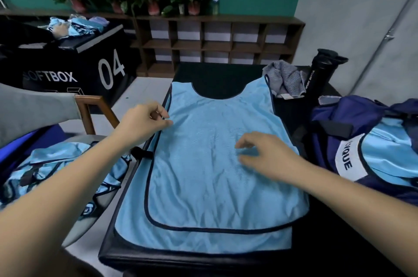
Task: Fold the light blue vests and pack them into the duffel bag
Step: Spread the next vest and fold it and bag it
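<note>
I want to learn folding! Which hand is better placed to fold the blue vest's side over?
Left. The left hand pinches the vest at its left edge, so it could probably flip that side over. The right hand is over the middle, fingers loose.

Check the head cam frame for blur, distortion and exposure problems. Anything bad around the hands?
Head view: the right hand is motion-smeared, its fingertips soft; the left hand, pinching the vest edge, is sharper. Head view: strong wide-angle bowing, so the shelf top and the grey wall edges curve. Head view: the vest is evenly lit with no glare; the black table is nearly detail-less.
</note>
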`<state>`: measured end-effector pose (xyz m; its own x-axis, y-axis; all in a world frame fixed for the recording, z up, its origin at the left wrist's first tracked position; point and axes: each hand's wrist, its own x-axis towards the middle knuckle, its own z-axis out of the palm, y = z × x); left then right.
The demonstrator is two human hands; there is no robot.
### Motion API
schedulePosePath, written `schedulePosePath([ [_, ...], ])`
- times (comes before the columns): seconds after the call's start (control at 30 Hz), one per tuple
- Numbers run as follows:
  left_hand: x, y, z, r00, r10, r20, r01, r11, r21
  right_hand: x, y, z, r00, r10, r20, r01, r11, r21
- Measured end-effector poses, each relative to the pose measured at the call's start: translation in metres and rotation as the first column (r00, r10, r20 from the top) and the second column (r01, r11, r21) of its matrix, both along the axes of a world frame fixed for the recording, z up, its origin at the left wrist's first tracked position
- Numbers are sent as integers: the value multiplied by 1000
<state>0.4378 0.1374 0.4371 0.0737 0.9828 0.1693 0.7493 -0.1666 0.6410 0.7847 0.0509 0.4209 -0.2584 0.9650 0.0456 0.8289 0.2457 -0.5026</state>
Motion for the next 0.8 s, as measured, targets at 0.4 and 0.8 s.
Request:
schedulePosePath([
  [0.4, -11, -86, -16, 946, 3, -323, -49, 990, -134, 8, -104, -15, 920, 320, 228, -330, 944, 8],
  [0.8, -16, -109, -30, 971, -54, -233, -28, 942, -334, 0, -114, -25, 870, 330, 367, -383, 920, 81],
])
